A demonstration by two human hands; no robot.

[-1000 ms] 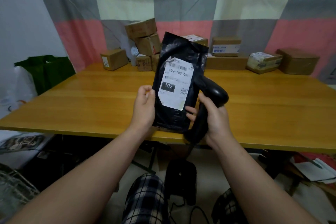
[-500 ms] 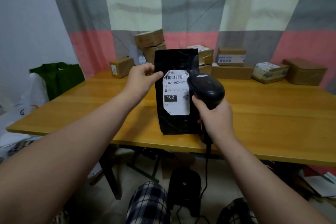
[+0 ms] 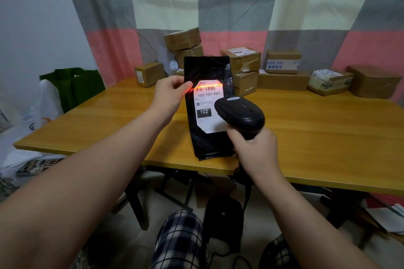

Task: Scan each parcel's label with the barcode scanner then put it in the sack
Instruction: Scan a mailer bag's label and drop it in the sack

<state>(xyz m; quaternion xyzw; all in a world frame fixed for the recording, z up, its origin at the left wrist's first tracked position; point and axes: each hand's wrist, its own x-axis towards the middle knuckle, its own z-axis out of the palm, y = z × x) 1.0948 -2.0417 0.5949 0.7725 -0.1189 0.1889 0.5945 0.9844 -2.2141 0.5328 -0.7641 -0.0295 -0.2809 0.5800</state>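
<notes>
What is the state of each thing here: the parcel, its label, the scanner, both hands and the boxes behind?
black parcel, held upright, not yet in a sack.
label, facing the scanner, red scan line across its barcode.
barcode scanner, lit, aimed at the label.
left hand, pinches the parcel's left edge.
right hand, grips the scanner's handle.
cardboard boxes, closed, at the far edge of the table.

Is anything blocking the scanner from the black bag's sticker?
Nothing visible. The black handheld barcode scanner in the right hand faces the white label on the black plastic parcel; its red beam lands on the barcode. The left hand pinches the parcel's edge beside it.
</notes>
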